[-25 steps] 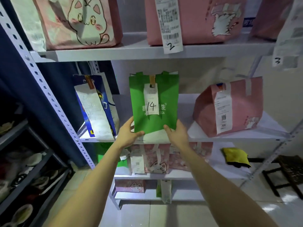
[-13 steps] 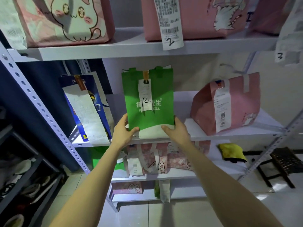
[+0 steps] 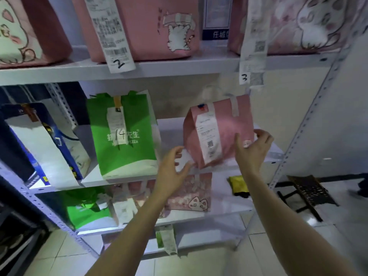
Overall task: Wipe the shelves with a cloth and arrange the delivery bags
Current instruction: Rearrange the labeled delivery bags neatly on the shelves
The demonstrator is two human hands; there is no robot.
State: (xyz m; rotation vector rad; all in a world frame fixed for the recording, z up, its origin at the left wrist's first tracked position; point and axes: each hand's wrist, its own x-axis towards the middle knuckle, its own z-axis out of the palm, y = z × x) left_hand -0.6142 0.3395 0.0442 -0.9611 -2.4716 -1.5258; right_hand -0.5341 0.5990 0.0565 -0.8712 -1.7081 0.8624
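Observation:
A pink delivery bag point(image 3: 225, 126) with a white receipt stands tilted on the middle shelf point(image 3: 169, 128), right of centre. My right hand point(image 3: 253, 148) grips its lower right side, thumb on the front and fingers round the edge. At the bag's lower left corner my left hand point(image 3: 173, 168) is spread open; whether it touches is unclear. The green bag marked 14 point(image 3: 123, 140) stands upright to the left, with no hand on it. A yellow cloth point(image 3: 239, 186) lies on the shelf below, at the right.
A blue and white bag point(image 3: 45, 148) leans at the shelf's left end. Pink bags point(image 3: 149, 26) with hanging receipts fill the top shelf. Below stand a green bag point(image 3: 87, 210) and a pink cat bag point(image 3: 189, 196). A dark stool point(image 3: 306, 192) stands right of the rack.
Both hands have left the green bag marked 14 and moved right to the pink bag. The pink bag now sits tilted in my right hand. The view has shifted right.

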